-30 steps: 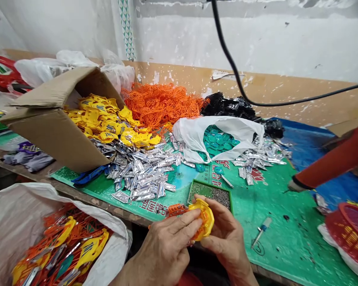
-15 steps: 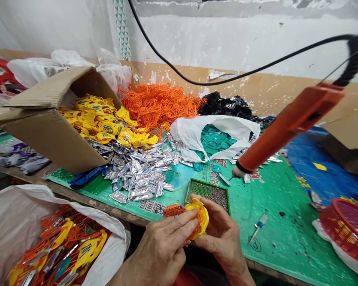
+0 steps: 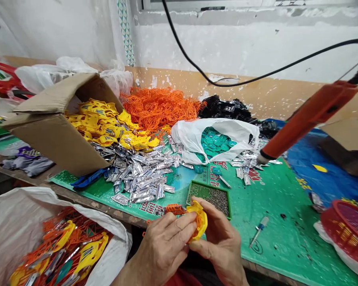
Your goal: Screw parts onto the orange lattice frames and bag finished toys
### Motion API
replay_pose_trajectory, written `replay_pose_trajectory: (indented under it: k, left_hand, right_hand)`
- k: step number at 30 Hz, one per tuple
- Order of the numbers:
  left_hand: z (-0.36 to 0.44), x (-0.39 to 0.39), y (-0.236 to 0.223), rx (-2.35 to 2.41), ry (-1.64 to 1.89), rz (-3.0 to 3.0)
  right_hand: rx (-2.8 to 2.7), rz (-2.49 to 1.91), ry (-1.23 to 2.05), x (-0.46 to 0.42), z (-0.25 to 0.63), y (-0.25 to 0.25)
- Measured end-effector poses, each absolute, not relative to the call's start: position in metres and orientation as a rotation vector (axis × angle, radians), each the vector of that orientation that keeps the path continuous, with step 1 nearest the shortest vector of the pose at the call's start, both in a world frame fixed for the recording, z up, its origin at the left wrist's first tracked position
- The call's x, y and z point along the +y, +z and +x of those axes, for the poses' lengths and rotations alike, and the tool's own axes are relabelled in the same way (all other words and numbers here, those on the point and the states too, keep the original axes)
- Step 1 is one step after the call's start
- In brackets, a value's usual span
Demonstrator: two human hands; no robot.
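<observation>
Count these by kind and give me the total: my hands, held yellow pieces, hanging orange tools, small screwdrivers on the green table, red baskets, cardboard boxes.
Hands, left hand and right hand: 2
Held yellow piece: 1
Hanging orange tool: 1
Small screwdriver: 1
Red basket: 1
Cardboard boxes, left box and right box: 2
Total: 8

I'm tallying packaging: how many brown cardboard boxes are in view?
2: one tilted brown cardboard box at left, yellow plastic parts at its mouth; a second cardboard box at far right on the blue plastic sheet, partly cut off. Others may be hidden.
</observation>
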State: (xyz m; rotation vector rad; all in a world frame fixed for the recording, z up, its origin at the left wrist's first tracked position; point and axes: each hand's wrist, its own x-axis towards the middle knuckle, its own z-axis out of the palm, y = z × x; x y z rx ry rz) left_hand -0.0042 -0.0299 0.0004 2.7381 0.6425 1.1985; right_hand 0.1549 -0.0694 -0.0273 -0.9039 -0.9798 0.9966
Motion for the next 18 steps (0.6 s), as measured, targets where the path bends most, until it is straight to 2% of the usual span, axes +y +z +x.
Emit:
replay_pose_trajectory:
  k: [13,16,18]
  left_hand:
    - [-0.009,-0.030,-0.003,0.558,1.229,2.745]
    - [-0.006,-0.030,0.001,0.509,1.314,2.568]
    - [-0.004,-0.031,0.006,0.498,1.288,2.378]
  right_hand:
    - [-1.256,-0.932,0.802,-0.074,0.162,-0.034]
    - [-1.388,-0.947,0.754,-0.072,0.165,-0.030]
    - [-1.462,-0.913,0.848,-0.067,0.169,-0.023]
